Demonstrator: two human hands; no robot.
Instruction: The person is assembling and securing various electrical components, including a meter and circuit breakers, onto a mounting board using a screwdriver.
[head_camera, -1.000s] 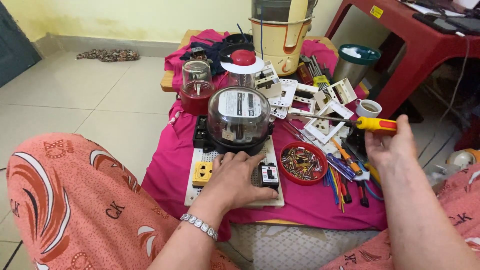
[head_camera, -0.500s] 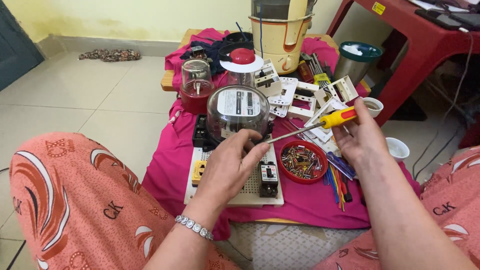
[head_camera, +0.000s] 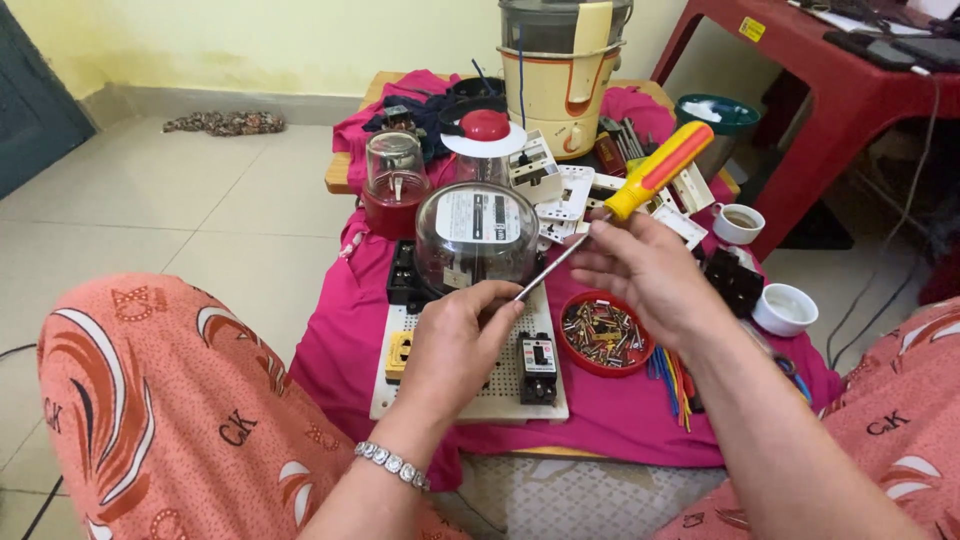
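Orange patterned trousers, silver stone bracelet on left wrist.

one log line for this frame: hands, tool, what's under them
right hand: grips yellow-and-orange-handled screwdriver | left hand: fingertips at screwdriver tip | below: glass-domed electric meter on white perforated board | beside: red bowl of screws

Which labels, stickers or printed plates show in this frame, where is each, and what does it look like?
Meter faceplate: inside the clear glass dome of the meter, centre, just beyond the left hand; pale rectangle with dark print.
Yellow sticker: on the edge of the red table, upper right; small yellow rectangle.
Breaker label: on the black breaker at the pale board's right edge; small white patch.
No screens visible.
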